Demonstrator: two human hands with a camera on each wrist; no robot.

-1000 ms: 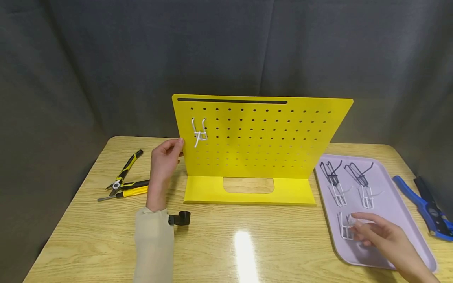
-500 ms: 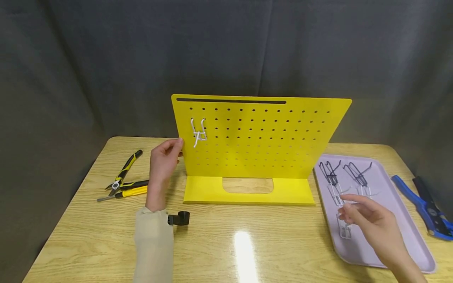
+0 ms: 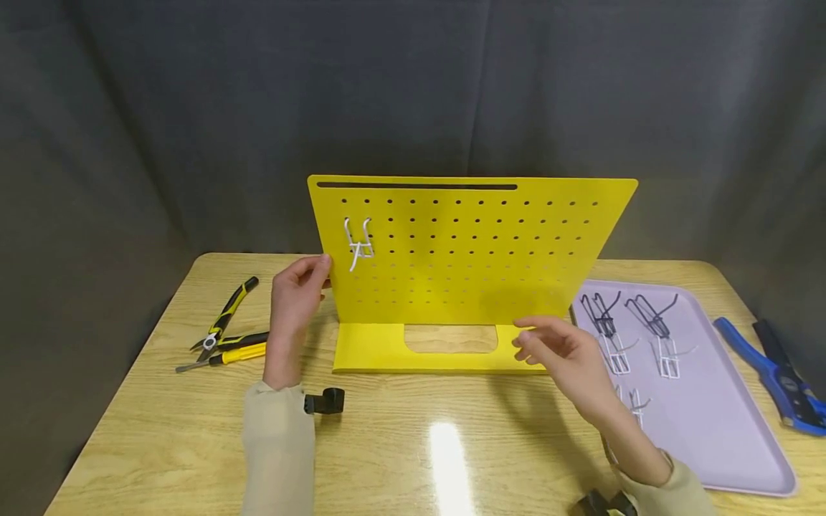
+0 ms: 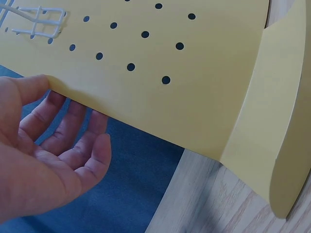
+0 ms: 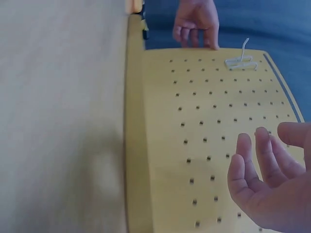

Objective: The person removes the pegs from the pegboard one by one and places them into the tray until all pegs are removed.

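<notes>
A yellow pegboard (image 3: pixel 452 287) stands on its folded base near the back of the table. My left hand (image 3: pixel 295 301) pinches its left edge, the thumb in front and the fingers behind, as the left wrist view shows. Near the upper left corner a white wire hook (image 3: pixel 358 244) hangs in the holes. My right hand (image 3: pixel 574 365) hovers before the board's lower right part, fingers loosely bent and holding nothing. To the right, a lilac tray (image 3: pixel 716 430) bears black wire hooks (image 3: pixel 654 315) and white wire hooks (image 3: pixel 669 358); the right forearm partly covers one white hook.
On the left lie yellow-and-black cutting pliers (image 3: pixel 226 315) and a screwdriver (image 3: pixel 239 354) with a yellow handle. A blue-handled tool (image 3: pixel 774 373) lies right of the tray. A dark curtain (image 3: pixel 413 86) hangs behind the table.
My right hand has moved left from above the tray to the front of the pegboard, uncovering most of the tray. The left hand keeps its hold on the edge.
</notes>
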